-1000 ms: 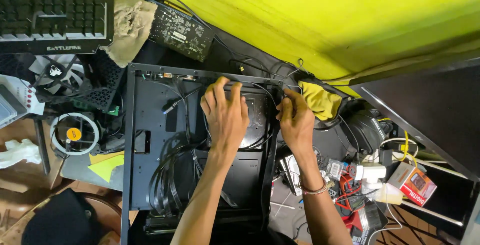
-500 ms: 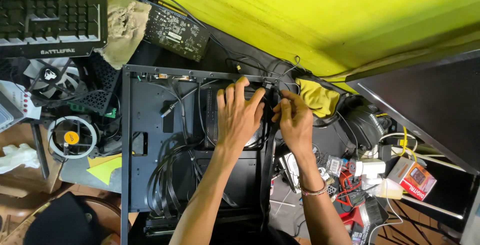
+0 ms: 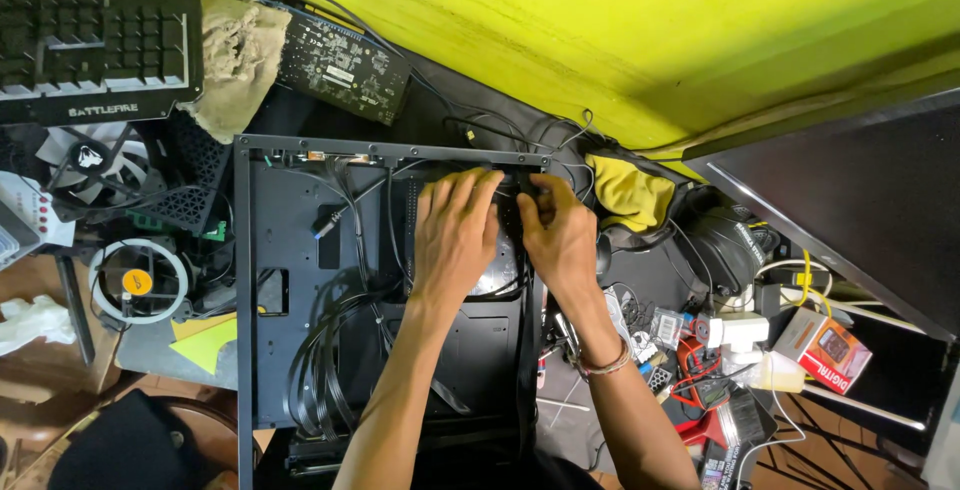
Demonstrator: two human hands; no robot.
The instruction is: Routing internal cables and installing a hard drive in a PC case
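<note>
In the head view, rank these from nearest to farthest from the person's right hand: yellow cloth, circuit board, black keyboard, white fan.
From the right hand:
1. Yellow cloth, just to its right, by the wall.
2. Circuit board, up and to the left, beyond the case.
3. White fan, far left of the case.
4. Black keyboard, top left corner.

wall: bright yellow-green wall (image 3: pixel 640 30) across the top | surface: cluttered wooden desk (image 3: pixel 40 380) at lower left | furniture: dark slanted panel (image 3: pixel 850 200) at right | light: even and bright, soft shadows along the wall's base
</note>
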